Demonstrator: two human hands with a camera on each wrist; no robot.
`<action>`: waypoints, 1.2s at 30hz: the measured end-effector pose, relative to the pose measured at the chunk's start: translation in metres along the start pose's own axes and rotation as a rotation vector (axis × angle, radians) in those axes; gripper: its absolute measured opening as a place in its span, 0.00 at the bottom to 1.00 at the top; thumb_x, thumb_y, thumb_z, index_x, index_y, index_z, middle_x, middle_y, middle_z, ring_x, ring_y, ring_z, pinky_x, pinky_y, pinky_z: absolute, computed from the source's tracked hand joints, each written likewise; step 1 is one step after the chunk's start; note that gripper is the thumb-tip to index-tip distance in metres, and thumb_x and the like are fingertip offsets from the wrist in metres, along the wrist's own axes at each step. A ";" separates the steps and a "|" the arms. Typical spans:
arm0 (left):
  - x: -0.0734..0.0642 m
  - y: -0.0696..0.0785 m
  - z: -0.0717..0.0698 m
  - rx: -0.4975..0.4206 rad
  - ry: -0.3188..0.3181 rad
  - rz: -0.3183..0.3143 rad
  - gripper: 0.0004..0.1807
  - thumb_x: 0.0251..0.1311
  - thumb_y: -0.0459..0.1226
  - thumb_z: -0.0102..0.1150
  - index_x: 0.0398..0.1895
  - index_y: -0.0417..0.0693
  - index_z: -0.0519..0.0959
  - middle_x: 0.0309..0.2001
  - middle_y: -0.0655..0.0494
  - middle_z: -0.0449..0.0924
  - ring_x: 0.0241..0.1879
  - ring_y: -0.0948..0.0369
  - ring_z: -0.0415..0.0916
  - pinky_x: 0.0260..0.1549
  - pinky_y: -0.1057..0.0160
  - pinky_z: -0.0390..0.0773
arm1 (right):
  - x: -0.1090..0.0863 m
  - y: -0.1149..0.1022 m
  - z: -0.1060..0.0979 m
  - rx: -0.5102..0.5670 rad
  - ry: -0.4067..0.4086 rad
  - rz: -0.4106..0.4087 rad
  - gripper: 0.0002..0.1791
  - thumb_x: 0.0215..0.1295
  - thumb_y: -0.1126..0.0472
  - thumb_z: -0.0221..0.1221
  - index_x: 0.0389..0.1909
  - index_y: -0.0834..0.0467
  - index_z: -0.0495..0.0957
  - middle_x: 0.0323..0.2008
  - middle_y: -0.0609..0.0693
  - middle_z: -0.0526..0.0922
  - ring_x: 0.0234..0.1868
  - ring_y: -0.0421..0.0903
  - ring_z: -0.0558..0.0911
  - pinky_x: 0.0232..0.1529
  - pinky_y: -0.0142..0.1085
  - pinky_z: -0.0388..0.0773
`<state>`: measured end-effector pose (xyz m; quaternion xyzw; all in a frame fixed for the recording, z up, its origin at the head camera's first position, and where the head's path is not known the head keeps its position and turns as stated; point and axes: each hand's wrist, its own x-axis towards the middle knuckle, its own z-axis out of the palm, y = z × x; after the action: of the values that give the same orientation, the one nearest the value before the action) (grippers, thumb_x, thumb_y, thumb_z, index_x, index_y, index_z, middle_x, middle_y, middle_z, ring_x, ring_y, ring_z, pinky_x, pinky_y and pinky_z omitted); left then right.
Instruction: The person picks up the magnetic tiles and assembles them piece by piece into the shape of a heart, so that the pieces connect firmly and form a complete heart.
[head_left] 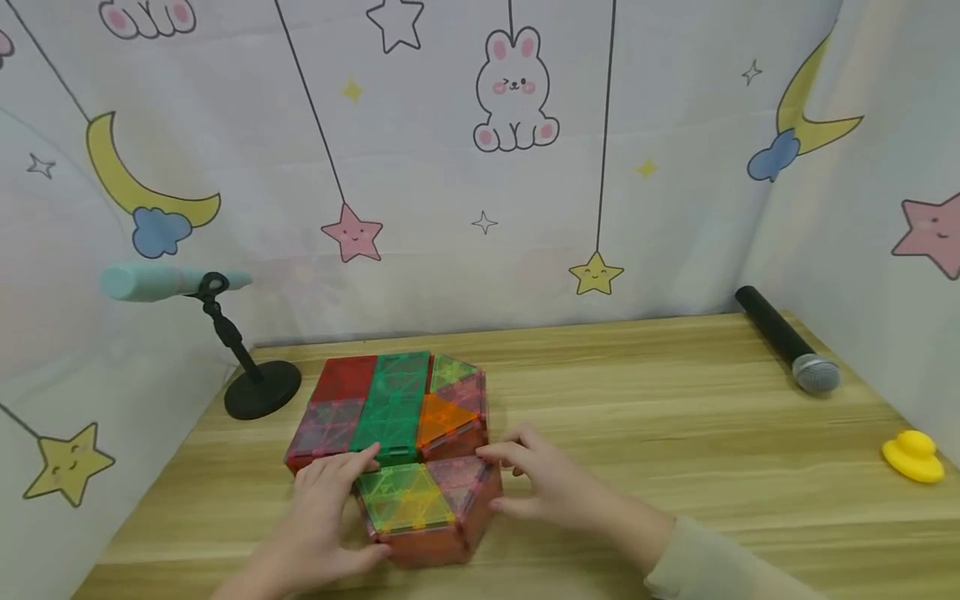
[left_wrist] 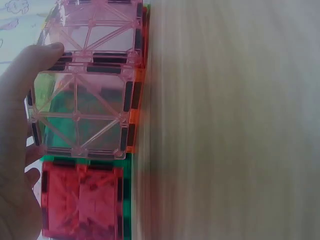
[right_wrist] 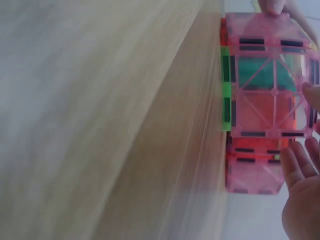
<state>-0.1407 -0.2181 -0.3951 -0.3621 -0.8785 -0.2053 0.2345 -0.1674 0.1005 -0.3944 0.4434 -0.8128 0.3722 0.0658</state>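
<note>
A half-hexagon block of magnetic tiles (head_left: 408, 500), with yellow-green and pink tops, is at the table's near side. Between thumb and fingers, my left hand (head_left: 311, 517) grips its left end. The thumb rests on a pink tile (left_wrist: 100, 37) of its front wall in the left wrist view. My right hand (head_left: 562, 487) holds the right end, index finger by the top corner and thumb low on the side wall. Just behind stands a larger magnetic-tile structure (head_left: 393, 404) with red, purple, green and orange tops. Whether the two touch along their whole seam cannot be told.
Back left, a light-blue microphone (head_left: 153, 282) sits on a black stand (head_left: 262, 390). A black microphone (head_left: 783, 337) lies at the right, beyond a yellow rubber duck (head_left: 913, 456). A printed cloth (head_left: 675, 225) hangs behind the wooden table (head_left: 637, 392).
</note>
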 end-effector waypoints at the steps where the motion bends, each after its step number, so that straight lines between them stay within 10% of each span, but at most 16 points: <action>1: -0.003 -0.003 -0.003 -0.004 0.001 -0.007 0.55 0.37 0.59 0.72 0.67 0.40 0.61 0.50 0.57 0.70 0.48 0.56 0.61 0.42 0.52 0.55 | 0.002 -0.001 0.001 0.003 -0.012 -0.008 0.28 0.57 0.61 0.66 0.59 0.61 0.70 0.48 0.51 0.67 0.43 0.45 0.74 0.43 0.29 0.74; 21: -0.037 -0.049 -0.044 0.144 0.023 -0.097 0.59 0.21 0.45 0.75 0.66 0.37 0.60 0.49 0.43 0.67 0.46 0.50 0.61 0.40 0.50 0.56 | 0.013 -0.017 0.016 0.077 -0.281 0.096 0.36 0.61 0.54 0.63 0.67 0.58 0.60 0.60 0.48 0.63 0.48 0.38 0.74 0.47 0.27 0.72; 26: -0.035 -0.053 -0.044 -0.013 -0.002 -0.198 0.61 0.26 0.40 0.77 0.70 0.39 0.55 0.55 0.39 0.63 0.50 0.49 0.61 0.44 0.54 0.62 | 0.011 -0.016 0.016 0.084 -0.282 0.118 0.37 0.60 0.55 0.63 0.68 0.58 0.60 0.60 0.48 0.62 0.48 0.39 0.74 0.48 0.27 0.72; 31: -0.025 -0.057 -0.045 -0.327 -0.116 -0.454 0.52 0.51 0.35 0.66 0.73 0.43 0.42 0.65 0.34 0.53 0.55 0.42 0.63 0.42 0.73 0.69 | 0.008 -0.017 0.015 0.078 -0.300 0.158 0.38 0.60 0.51 0.63 0.69 0.57 0.59 0.59 0.48 0.62 0.48 0.37 0.75 0.49 0.28 0.72; 36: -0.015 -0.062 -0.039 -0.366 -0.176 -0.551 0.48 0.57 0.38 0.60 0.73 0.41 0.39 0.62 0.32 0.53 0.53 0.39 0.64 0.38 0.57 0.74 | 0.006 -0.017 0.013 0.108 -0.319 0.224 0.40 0.60 0.49 0.62 0.70 0.56 0.57 0.61 0.47 0.60 0.53 0.38 0.73 0.52 0.30 0.70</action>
<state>-0.1665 -0.2873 -0.3835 -0.1634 -0.9088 -0.3830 0.0246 -0.1554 0.0825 -0.3917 0.4063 -0.8360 0.3451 -0.1296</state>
